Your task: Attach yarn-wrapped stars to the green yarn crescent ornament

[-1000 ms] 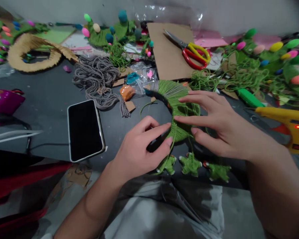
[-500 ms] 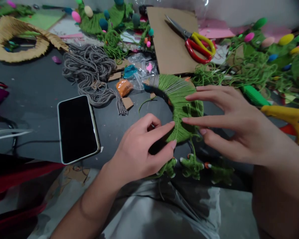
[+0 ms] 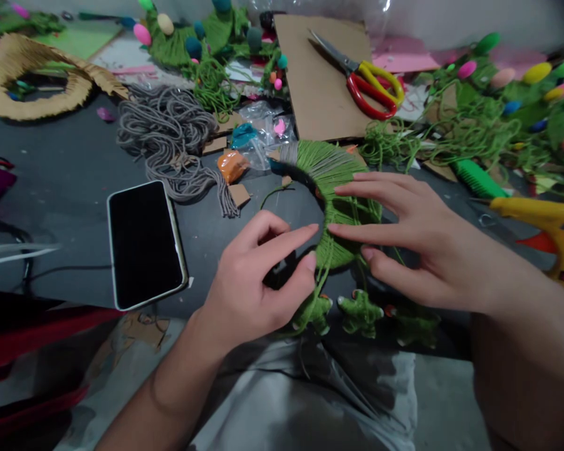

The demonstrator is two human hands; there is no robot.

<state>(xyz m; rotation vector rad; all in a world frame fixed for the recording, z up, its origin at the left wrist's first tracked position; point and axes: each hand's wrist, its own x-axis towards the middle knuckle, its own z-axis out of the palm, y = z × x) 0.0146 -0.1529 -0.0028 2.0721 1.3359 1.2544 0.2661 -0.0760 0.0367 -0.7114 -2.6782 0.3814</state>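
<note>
A curved form wrapped in green yarn with some grey bands, like part of a wreath point(image 3: 329, 164), lies on the dark table between my hands. My right hand point(image 3: 418, 244) is over its right side, fingers spread, the index fingertip on the inner edge of the wrapped yarn. At the lower inner edge is my left hand point(image 3: 261, 285), index finger and thumb stretched out and apart, the other fingers curled. Loose green strands run down beside its thumb. Below hang or lie several small green stars, one star point(image 3: 361, 313) in plain sight and another partly behind my left hand.
A phone point(image 3: 145, 244) lies at the left, with grey yarn point(image 3: 164, 125) behind it. Red-and-yellow scissors point(image 3: 371, 88) rest on cardboard point(image 3: 305, 94). At the right are a yellow glue gun point(image 3: 540, 219), a green brush point(image 3: 479, 178) and tangled green yarn point(image 3: 474, 128).
Both hands have shifted slightly left. My left fingertips have moved off the wrapped surface to its inner edge, and my right index fingertip has slid left across the yarn.
</note>
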